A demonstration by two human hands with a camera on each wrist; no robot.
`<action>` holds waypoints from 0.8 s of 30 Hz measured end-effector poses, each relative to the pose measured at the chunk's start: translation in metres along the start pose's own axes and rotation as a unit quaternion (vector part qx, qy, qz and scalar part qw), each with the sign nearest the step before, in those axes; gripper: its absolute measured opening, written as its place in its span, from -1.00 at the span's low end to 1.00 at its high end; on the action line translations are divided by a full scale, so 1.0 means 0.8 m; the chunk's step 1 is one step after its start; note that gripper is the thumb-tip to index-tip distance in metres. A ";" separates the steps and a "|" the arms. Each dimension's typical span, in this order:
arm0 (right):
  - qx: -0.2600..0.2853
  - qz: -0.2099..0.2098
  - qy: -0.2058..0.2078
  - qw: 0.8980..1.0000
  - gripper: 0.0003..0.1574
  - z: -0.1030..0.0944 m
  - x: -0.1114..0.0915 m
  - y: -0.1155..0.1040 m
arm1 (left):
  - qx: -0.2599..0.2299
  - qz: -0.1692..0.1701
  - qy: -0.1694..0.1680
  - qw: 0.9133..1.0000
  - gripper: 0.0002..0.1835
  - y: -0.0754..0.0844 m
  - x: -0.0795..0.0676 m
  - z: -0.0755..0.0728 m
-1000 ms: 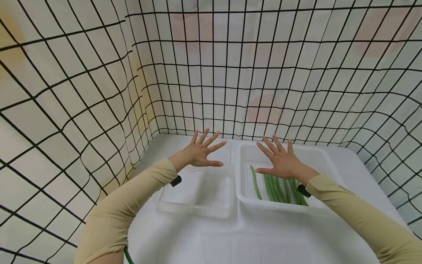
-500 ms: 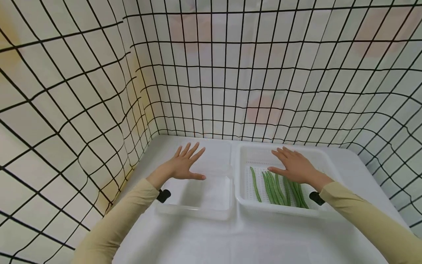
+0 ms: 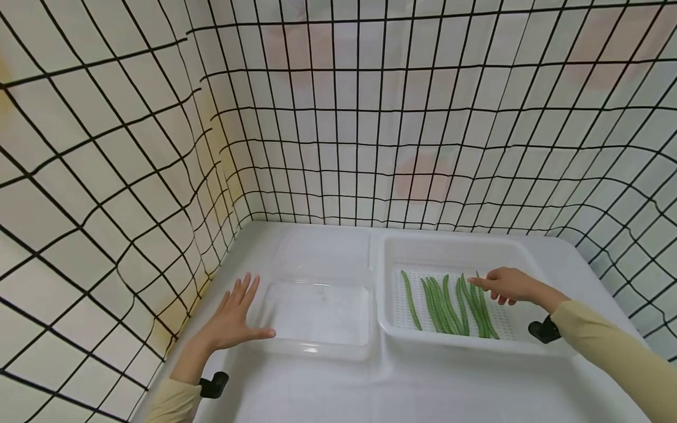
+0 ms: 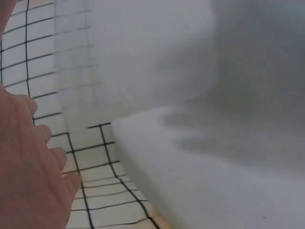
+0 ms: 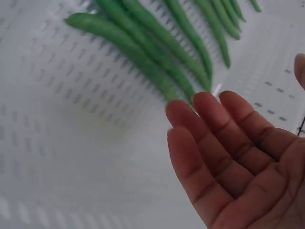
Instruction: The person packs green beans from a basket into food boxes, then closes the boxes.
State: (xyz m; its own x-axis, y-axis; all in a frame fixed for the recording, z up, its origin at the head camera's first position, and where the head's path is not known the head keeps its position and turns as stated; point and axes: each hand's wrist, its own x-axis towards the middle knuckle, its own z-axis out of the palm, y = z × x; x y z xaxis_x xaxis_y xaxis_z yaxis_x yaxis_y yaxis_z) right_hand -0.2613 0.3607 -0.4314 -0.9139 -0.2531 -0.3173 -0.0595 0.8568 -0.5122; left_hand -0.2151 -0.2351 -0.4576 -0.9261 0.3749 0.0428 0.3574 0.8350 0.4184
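In the head view my left hand (image 3: 227, 323) is held with its fingers spread, at the left side of a clear plastic container (image 3: 316, 314). Nothing lies in its grasp. My right hand (image 3: 514, 286) hovers over a white perforated basket (image 3: 455, 247), its far end overlapping the tips of the rightmost green beans (image 3: 410, 299). Several long beans lie side by side in that basket. From the right wrist, the hand (image 5: 238, 157) has loosely bent fingers with no bean between them, close to the ends of the beans (image 5: 143, 55).
Both containers stand side by side on a white-covered table (image 3: 328, 388). Black netting (image 3: 357, 123) over a pale backdrop encloses the table at the back and sides.
My left hand has moved left and toward me, from over the clear container to its side. The right hand has shifted right and lower, its spread fingers now loosely bent.
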 end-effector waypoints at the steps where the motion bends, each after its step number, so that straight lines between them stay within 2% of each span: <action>1: 0.013 0.018 -0.013 1.000 -0.28 0.001 -0.001 0.006 | -0.007 -0.003 0.001 1.000 0.33 -0.002 -0.002 0.004; 5: 0.055 0.061 -0.044 0.996 -0.17 0.002 -0.004 0.024 | -0.037 -0.009 0.006 0.999 0.37 -0.007 -0.008 0.016; 8: 0.069 0.079 -0.047 0.993 -0.16 0.003 -0.005 0.032 | -0.058 -0.021 0.002 0.998 0.40 -0.008 -0.008 0.023; 11: 0.063 0.094 -0.047 0.992 -0.23 0.005 -0.002 0.038 | -0.073 -0.034 0.002 0.997 0.41 -0.010 -0.009 0.028; 18: 0.053 0.121 -0.065 0.989 -0.43 0.024 0.013 0.048 | -0.091 -0.037 0.003 0.995 0.42 -0.010 -0.010 0.029; 24: 0.078 0.117 -0.056 0.988 -0.56 0.034 0.024 0.059 | -0.108 -0.037 0.003 0.993 0.43 -0.012 -0.008 0.028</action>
State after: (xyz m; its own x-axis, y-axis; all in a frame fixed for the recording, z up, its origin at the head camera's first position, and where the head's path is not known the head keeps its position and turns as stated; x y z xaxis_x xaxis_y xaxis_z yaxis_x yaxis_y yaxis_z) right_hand -0.2709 0.3842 -0.4832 -0.8441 -0.1116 -0.5244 0.2197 0.8202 -0.5282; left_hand -0.2099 -0.2361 -0.4822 -0.9498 0.3126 0.0104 0.2546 0.7535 0.6062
